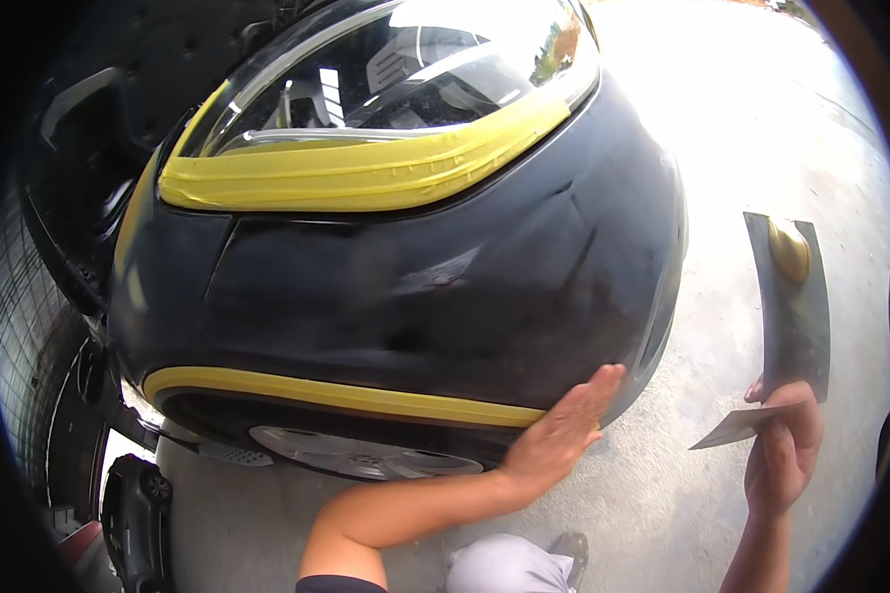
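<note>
The rear corner of a dark car fills the middle, with a black painted bumper panel (396,287). My left hand (564,425) rests with fingers stretched out on the panel's lower right corner, beside the wheel arch. My right hand (781,455) is off to the right, away from the car. Its fingers close on a thin flat spreader (747,427) and on the near end of a long dark board (796,326). A mound of yellowish-brown paste (789,252) sits near the board's far end. Part of the grip is hidden by the fingers.
Yellow masking tape (366,176) borders the lamp lens (386,79), and another strip (336,391) follows the wheel arch above the wheel (366,455). Pale concrete floor (702,326) lies to the right. Another dark car (136,524) stands at lower left. My knee and shoe (572,553) show below.
</note>
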### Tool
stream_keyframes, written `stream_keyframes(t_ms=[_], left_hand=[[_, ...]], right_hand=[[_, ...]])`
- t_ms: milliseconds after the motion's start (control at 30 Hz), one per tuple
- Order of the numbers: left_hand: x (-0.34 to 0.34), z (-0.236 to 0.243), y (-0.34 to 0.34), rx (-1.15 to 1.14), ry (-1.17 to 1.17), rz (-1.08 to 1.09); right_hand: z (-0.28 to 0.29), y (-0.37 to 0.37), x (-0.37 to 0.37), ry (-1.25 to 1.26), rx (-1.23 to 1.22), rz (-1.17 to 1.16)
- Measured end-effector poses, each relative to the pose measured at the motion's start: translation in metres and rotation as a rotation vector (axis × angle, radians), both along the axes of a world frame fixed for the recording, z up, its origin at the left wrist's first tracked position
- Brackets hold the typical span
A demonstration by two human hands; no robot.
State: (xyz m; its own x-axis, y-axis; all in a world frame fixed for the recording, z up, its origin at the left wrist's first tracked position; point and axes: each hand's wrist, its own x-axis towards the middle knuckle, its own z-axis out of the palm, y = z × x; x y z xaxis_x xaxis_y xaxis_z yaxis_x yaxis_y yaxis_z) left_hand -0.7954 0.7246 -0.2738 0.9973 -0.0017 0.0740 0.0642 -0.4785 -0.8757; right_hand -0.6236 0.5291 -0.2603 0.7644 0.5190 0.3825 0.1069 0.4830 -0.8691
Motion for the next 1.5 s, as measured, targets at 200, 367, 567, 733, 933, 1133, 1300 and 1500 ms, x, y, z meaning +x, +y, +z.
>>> stream_keyframes(t_ms=[200, 367, 567, 733, 933, 1133, 1300, 1500], left_hand=[[-0.059, 0.06, 0.008, 0.025, -0.356, 0.209], [-0.066, 0.128, 0.015, 0.007, -0.749, 0.282], [-0.052, 0.077, -0.002, -0.03, -0.522, 0.289], [-0.048, 0.033, 0.005, -0.055, -0.402, 0.232], [-0.034, -0.024, 0.01, -0.075, -0.295, 0.117], [-0.013, -0.043, -0.001, -0.063, 0.068, 0.076], [-0.02, -0.056, -0.006, -0.127, 0.215, 0.062], [-0.026, -0.022, -0.006, -0.28, -0.011, 0.16]], right_hand=[[0.004, -0.004, 0.003, -0.015, -0.044, 0.0], [0.002, -0.003, 0.002, -0.014, -0.03, -0.01], [-0.003, -0.002, 0.002, -0.026, -0.056, -0.018], [0.001, -0.003, 0.003, -0.035, -0.078, -0.055], [-0.001, -0.005, 0.002, -0.057, -0.108, -0.035], [0.001, -0.005, -0.002, -0.051, -0.112, -0.062], [-0.009, -0.016, 0.007, -0.039, -0.129, -0.025], [-0.012, 0.0, 0.012, -0.082, 0.025, -0.007]])
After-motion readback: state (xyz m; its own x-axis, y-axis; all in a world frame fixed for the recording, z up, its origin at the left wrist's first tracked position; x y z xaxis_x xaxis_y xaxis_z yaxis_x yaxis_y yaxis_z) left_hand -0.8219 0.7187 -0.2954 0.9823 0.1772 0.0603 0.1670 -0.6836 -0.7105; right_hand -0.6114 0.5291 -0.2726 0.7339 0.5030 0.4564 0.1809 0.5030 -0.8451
